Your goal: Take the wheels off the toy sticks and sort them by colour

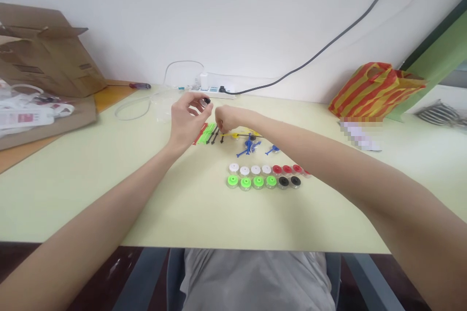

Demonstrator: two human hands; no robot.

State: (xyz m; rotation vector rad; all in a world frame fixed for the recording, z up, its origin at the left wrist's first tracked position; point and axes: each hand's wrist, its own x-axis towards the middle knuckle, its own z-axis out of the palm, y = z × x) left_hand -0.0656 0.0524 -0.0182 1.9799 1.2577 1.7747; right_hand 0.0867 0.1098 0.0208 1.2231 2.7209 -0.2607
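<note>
Black-topped disc [206, 101] sits between the thumb and fingertips of my left hand [188, 115], pinched in a narrow grip at the fingers' ends, with red sticks [199, 135], green sticks [207, 133] and black sticks [213, 136] on the table [182, 214] nearby. Just to the right, my right hand [228, 118] is curled with its fingertips turned down and hidden, so I cannot tell whether it grips anything. Farther right lie yellow pieces [235, 135] and blue pieces [248, 145], with two rows of capped discs [258, 182] nearer me.
</note>
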